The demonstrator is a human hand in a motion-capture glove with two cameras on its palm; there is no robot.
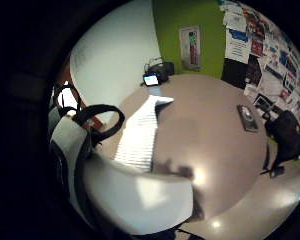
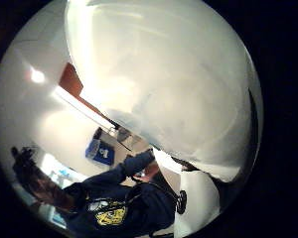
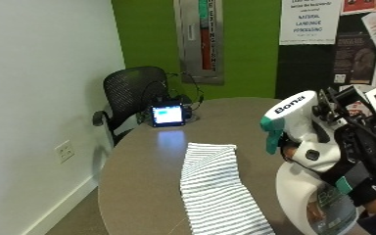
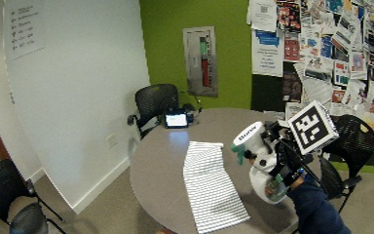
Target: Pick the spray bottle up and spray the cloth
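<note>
A white spray bottle (image 3: 308, 186) with a teal nozzle and "Bona" on its head is held up above the round table, nozzle turned toward the cloth. My gloved right hand (image 3: 361, 161) grips its neck, a finger at the trigger. A grey-and-white striped cloth (image 3: 215, 193) lies flat on the table (image 3: 142, 161), left of the bottle. The wide outside view shows the bottle (image 4: 259, 161), hand (image 4: 289, 168) and cloth (image 4: 210, 185). The bottle's white body (image 1: 135, 192) fills the near part of the little finger side view, beside the cloth (image 1: 140, 135), and fills the thumb side view (image 2: 164, 74).
A small camera with a lit screen (image 3: 167, 115) stands at the table's far edge, cables behind it. A black mesh chair (image 3: 132, 95) sits beyond it by the white wall. Another black chair (image 4: 352, 141) stands at the right. A dark flat device (image 1: 247, 118) lies on the table.
</note>
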